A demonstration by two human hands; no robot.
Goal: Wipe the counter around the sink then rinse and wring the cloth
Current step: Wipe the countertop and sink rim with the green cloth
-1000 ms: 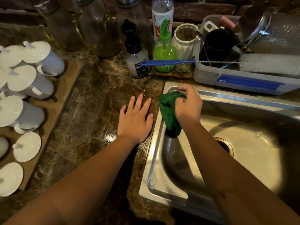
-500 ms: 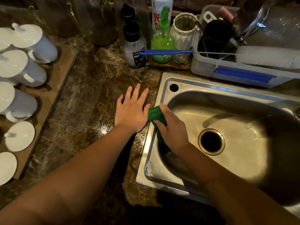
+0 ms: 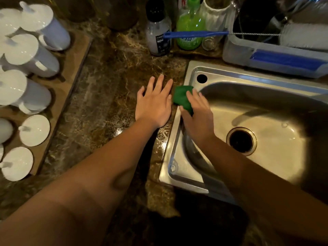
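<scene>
Right now the dark brown marbled stone counter [image 3: 110,96] bears the left hand [image 3: 154,105], spread flat, fingers apart. Just beside it, the stainless steel sink [image 3: 179,139] rim lies under the right hand [image 3: 197,114], pressing the bunched green cloth [image 3: 182,97] flat. Risk: cloth slides off the wet rim into the basin, or bunched folds skip the seam.

white mugs [image 3: 33,55] (lidded), green bottle [image 3: 190,23]

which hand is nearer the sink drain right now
Right. The right hand presses the green cloth on the sink's left rim, just up-left of the drain. The left hand lies flat on the counter, farther left.
</scene>
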